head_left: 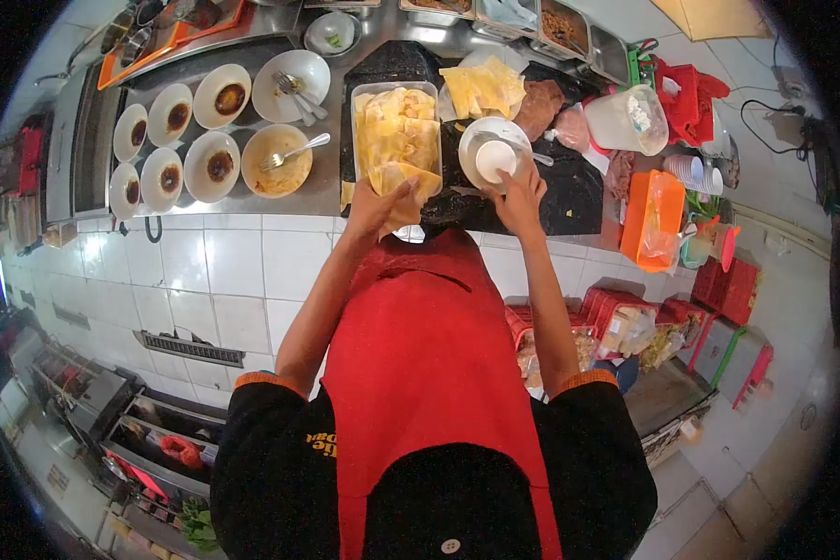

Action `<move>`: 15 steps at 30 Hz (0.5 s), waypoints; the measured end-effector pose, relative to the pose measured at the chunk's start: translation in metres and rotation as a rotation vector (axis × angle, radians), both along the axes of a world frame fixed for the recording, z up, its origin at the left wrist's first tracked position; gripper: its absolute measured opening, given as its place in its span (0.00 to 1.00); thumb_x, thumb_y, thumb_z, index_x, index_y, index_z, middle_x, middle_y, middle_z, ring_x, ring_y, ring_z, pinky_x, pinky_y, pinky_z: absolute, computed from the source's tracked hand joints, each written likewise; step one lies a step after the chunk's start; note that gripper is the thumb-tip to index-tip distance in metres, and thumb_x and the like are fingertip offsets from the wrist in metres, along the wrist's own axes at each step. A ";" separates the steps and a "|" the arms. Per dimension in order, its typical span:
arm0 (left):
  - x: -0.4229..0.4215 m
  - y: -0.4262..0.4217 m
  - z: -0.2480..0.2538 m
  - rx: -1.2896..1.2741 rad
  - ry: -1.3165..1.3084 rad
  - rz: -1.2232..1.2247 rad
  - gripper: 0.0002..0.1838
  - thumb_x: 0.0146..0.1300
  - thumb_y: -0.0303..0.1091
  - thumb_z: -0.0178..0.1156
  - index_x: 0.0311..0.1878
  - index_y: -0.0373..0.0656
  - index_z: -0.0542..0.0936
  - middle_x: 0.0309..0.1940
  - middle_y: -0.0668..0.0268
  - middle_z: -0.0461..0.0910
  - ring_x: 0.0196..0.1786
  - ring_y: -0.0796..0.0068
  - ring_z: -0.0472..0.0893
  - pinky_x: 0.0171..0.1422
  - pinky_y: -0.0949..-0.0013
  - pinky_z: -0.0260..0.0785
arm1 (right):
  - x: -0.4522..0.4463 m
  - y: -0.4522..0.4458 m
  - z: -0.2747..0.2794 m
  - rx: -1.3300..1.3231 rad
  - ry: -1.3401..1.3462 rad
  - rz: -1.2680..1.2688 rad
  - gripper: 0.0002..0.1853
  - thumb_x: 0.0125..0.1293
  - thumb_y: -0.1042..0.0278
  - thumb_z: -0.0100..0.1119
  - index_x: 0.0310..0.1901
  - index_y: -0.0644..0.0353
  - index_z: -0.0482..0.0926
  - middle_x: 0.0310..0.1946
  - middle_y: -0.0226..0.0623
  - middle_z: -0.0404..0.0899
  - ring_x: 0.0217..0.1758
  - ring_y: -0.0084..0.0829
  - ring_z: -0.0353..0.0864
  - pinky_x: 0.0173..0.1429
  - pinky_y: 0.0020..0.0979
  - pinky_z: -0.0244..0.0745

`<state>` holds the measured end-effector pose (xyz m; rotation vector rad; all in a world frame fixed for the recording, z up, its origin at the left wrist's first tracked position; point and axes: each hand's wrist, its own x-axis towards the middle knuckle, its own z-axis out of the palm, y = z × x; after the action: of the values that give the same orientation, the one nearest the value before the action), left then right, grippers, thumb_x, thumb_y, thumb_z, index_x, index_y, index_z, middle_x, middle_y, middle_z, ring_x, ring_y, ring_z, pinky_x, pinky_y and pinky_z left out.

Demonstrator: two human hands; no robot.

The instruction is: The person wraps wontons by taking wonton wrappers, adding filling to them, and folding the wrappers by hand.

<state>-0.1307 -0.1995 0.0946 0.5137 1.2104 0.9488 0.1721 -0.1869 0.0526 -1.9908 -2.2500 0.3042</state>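
Note:
My left hand is closed on a yellow wonton wrapper at the near end of a rectangular tray. The tray is filled with folded yellow wontons. My right hand is at the near rim of a round bowl. One fingertip reaches a small white dish inside that bowl, and the fingers are apart. Behind the bowl lies a stack of flat yellow wrappers on a plate. A lump of raw-looking meat sits to the right.
On the left stand several white bowls with dark sauce, a bowl with forks, and a bowl with yellowish liquid. To the right are a clear tub and an orange basket. Metal food containers line the back.

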 end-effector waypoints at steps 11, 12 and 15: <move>0.012 -0.002 -0.011 0.042 -0.005 -0.066 0.24 0.59 0.36 0.79 0.51 0.29 0.82 0.43 0.57 0.88 0.41 0.74 0.88 0.43 0.70 0.81 | -0.091 0.000 0.086 0.072 0.571 0.306 0.21 0.67 0.43 0.68 0.57 0.40 0.88 0.80 0.53 0.56 0.82 0.54 0.55 0.82 0.52 0.45; 0.011 -0.002 -0.010 0.079 -0.007 -0.081 0.22 0.61 0.35 0.77 0.51 0.30 0.82 0.43 0.58 0.88 0.41 0.74 0.88 0.43 0.70 0.81 | -0.096 0.001 0.089 0.062 0.567 0.339 0.21 0.67 0.43 0.67 0.57 0.40 0.88 0.80 0.52 0.57 0.82 0.55 0.54 0.82 0.53 0.44; 0.010 -0.005 -0.002 0.148 -0.051 -0.081 0.19 0.64 0.34 0.74 0.52 0.31 0.83 0.44 0.59 0.88 0.41 0.75 0.87 0.42 0.71 0.81 | -0.098 0.011 0.089 0.049 0.686 0.344 0.19 0.66 0.55 0.71 0.57 0.48 0.88 0.69 0.53 0.72 0.71 0.50 0.72 0.74 0.46 0.63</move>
<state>-0.1206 -0.2043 0.0927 0.6474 1.0708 0.9807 0.0738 -0.1764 0.1421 -1.1930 -2.0711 0.8095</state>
